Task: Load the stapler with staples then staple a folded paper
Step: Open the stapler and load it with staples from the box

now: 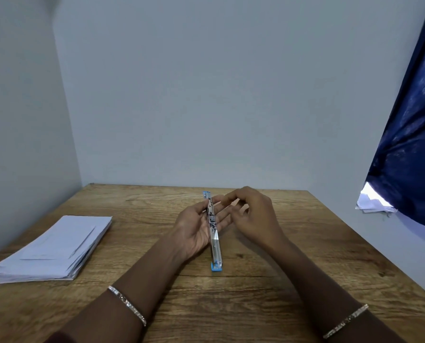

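Observation:
A blue and silver stapler [215, 246] is swung fully open into one long strip, its metal channel facing up. It rests across the palm of my left hand [196, 231], whose thumb and fingers hold it near the hinge; its blue near end touches the table. My right hand [253, 214] hovers just right of the stapler's far half, fingertips pinched together. Whether it holds staples is too small to tell. A stack of white folded papers [53, 248] lies on the table at the left.
The wooden table [256, 293] stands in a corner, with grey walls behind and to the left. A dark blue curtain [409, 144] hangs at the right, above some white papers [372, 201] on a ledge.

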The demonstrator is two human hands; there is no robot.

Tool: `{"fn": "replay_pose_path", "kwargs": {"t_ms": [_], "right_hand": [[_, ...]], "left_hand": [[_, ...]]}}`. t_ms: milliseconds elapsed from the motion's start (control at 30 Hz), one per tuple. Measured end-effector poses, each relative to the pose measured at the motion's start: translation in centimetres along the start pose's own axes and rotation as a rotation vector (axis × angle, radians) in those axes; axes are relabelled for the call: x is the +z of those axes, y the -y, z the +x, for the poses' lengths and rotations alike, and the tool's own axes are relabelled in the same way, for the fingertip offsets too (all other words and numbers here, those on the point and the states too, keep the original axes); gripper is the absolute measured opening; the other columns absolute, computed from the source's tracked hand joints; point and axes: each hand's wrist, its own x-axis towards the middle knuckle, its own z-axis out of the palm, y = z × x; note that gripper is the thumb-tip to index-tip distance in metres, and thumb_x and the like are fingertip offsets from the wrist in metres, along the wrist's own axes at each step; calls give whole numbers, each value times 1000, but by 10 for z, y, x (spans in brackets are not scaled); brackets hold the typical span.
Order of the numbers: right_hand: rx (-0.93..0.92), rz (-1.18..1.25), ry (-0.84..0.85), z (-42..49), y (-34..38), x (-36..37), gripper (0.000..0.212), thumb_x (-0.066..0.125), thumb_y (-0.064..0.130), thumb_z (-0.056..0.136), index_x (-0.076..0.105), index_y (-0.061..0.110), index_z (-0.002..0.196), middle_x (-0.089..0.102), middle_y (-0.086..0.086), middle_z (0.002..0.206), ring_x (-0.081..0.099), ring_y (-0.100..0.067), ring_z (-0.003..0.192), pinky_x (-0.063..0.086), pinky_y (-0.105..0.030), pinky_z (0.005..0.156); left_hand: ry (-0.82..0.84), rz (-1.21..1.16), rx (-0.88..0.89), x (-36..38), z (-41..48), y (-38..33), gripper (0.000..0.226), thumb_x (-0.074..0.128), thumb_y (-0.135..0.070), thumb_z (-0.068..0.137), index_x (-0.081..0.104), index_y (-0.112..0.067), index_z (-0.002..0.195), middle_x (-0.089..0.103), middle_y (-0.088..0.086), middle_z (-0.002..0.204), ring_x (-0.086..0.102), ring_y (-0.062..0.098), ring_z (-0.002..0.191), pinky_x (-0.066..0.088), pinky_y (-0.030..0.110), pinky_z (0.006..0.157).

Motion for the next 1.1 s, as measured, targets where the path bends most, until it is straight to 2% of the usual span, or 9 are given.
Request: {"fn": "replay_pose_path", "kwargs": {"t_ms": [67,200,367,467,500,633,833,1000,1100], "right_hand": [[-100,-73,129,-1,1,-1,41,67,3,70,72,23,105,64,12,100,57,-8,91,35,-12,70],[-297,-92,240,-7,7,11,50,78,9,70,66,20,117,54,17,107,46,-1,97,32,-9,88],[-293,13,181,-9,10,13,31,75,1,74,73,15,101,66,11,100,55,-8,92,35,-11,74],[-176,202,116,-9,13,12,20,80,6,80,76,12,98,75,3,97,66,-11,89,47,-16,69],[-116,260,95,-9,14,12,17,79,10,83,76,11,99,76,2,95,68,-11,89,51,-20,69],[63,358,20,-7,11,14,10,74,18,90,73,9,94,76,1,89,70,-13,90,50,-18,66],[234,619,49,-5,5,7,32,70,21,94,55,20,122,77,-12,99,74,-28,96,56,-47,87],[298,806,161,-3,2,0,45,75,22,89,56,30,129,78,-12,107,73,-18,95,53,-26,70],[320,822,176,-1,0,-1,50,79,22,85,56,30,129,78,-11,105,71,-14,88,50,-26,70]], "left_hand": [[-49,-35,59,-3,3,-6,41,35,-20,108,53,4,136,67,27,126,65,38,118,50,50,101],[-111,-84,155,-6,4,-17,35,37,-18,108,57,3,128,67,25,124,76,30,86,59,48,79],[-122,-147,194,-7,5,-22,34,36,-16,109,57,1,130,62,23,134,65,33,115,61,43,81],[-117,-62,185,-6,3,-19,36,36,-19,108,58,-2,130,65,23,131,65,35,118,63,39,64],[-106,-14,180,-5,1,-16,36,37,-20,108,59,-2,130,67,23,128,66,37,114,62,37,65],[6,204,198,2,-3,-2,36,35,-16,108,58,-6,134,70,22,120,66,32,112,44,57,110],[85,434,230,17,-16,4,40,31,-16,110,62,-29,132,73,2,125,69,18,115,59,40,93],[104,451,208,16,-19,3,42,33,-17,110,64,-35,132,70,-6,131,62,13,126,47,47,108],[121,489,201,13,-18,1,37,39,-22,108,66,-31,132,67,1,136,56,15,130,40,48,114]]}}
